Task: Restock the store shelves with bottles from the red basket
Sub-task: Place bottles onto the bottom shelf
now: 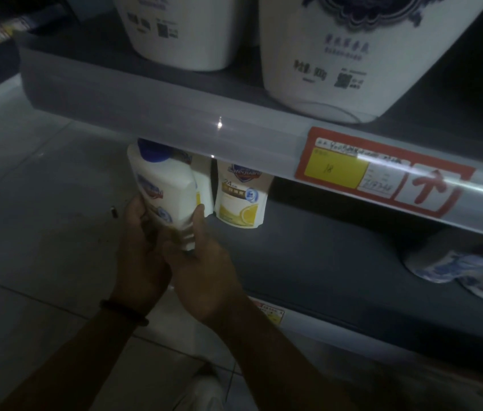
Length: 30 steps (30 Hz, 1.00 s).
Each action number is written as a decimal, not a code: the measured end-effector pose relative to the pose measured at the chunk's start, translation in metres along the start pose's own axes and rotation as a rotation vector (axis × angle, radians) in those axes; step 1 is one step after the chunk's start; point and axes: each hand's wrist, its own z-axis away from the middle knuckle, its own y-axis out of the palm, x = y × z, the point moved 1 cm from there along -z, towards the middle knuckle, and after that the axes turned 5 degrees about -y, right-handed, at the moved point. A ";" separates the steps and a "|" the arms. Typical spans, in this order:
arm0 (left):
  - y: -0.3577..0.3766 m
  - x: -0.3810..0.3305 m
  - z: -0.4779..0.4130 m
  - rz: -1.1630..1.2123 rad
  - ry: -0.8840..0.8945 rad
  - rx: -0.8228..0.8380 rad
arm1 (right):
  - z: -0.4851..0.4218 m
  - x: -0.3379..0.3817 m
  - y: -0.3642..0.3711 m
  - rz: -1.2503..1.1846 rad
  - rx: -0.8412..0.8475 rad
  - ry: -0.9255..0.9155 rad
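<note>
My left hand (138, 247) and right hand (204, 262) gripped the bottle (166, 191) round its base, at the shelf (323, 262) front. I judged it rigid, slick, fairly heavy; a base grip suited it.

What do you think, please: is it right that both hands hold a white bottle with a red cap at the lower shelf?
Not quite: the head view shows the cap is blue, not red. The left hand and right hand do hold the white bottle there.
</note>
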 end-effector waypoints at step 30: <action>0.006 -0.027 0.066 -0.212 -0.140 -0.178 | 0.088 0.011 -0.035 0.227 -0.241 -0.014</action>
